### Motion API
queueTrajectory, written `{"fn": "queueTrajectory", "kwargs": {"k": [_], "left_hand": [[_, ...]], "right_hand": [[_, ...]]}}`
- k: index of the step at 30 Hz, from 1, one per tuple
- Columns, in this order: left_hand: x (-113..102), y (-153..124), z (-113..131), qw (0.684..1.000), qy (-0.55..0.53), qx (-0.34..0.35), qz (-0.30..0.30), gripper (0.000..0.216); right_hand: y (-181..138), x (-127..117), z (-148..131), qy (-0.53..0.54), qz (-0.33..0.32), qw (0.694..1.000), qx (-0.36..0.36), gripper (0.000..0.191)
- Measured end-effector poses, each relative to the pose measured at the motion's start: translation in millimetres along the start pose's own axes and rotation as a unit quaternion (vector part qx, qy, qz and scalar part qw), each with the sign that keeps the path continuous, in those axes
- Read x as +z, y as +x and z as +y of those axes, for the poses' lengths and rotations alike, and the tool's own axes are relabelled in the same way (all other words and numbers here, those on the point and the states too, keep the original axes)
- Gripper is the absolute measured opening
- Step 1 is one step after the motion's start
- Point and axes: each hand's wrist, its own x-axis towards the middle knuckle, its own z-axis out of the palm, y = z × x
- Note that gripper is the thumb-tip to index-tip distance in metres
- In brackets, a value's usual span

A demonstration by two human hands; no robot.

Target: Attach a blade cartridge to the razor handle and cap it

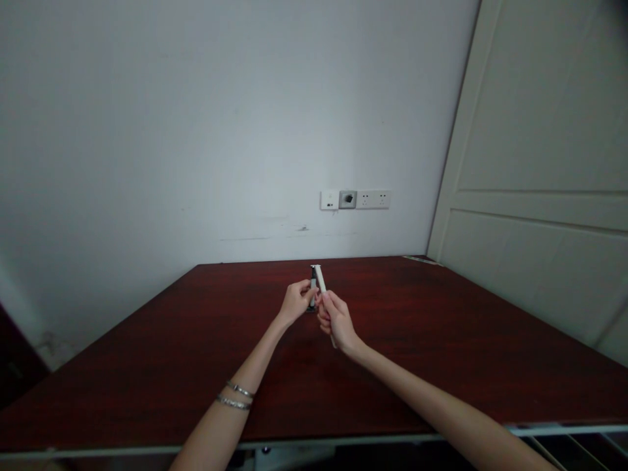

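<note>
Near the middle of the table, my left hand [296,300] pinches a slim upright piece [313,282], black at the top and grey below. A small dark base shows at its foot, by the tabletop. My right hand [337,319] is closed around a long, thin white bar [320,279]. The bar tilts, its upper end touching or very near the top of the black and grey piece, and its lower end pokes out below my palm. Whether the two parts are joined I cannot tell. My fingers hide much of both.
The dark red wooden table [196,353] reaches back to a pale wall [196,131]. Sockets and a switch panel [373,199] sit on the wall behind my hands. A cream panelled door [540,261] stands along the right side. A thin flat strip [422,260] lies at the back right edge.
</note>
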Motion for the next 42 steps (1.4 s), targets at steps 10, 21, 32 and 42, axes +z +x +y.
{"fn": "queueTrajectory", "kwargs": {"k": [10,21,32,42], "left_hand": [[1,0,6,0.999,0.03,0.009,0.017,0.014],[2,1,2,0.999,0.049,0.005,0.011,0.015],[-13,-4,1,0.996,0.074,0.033,0.03,0.015],[-14,-5,0,0.995,0.09,0.049,0.009,0.02]], "right_hand": [[-4,0,8,-0.007,-0.004,1.0,0.018,0.037],[-8,-8,3,-0.054,-0.024,0.998,0.017,0.033],[19,-48,-94,-0.301,-0.157,0.937,-0.081,0.044],[22,-39,-111,-0.402,-0.279,0.869,-0.078,0.032]]}}
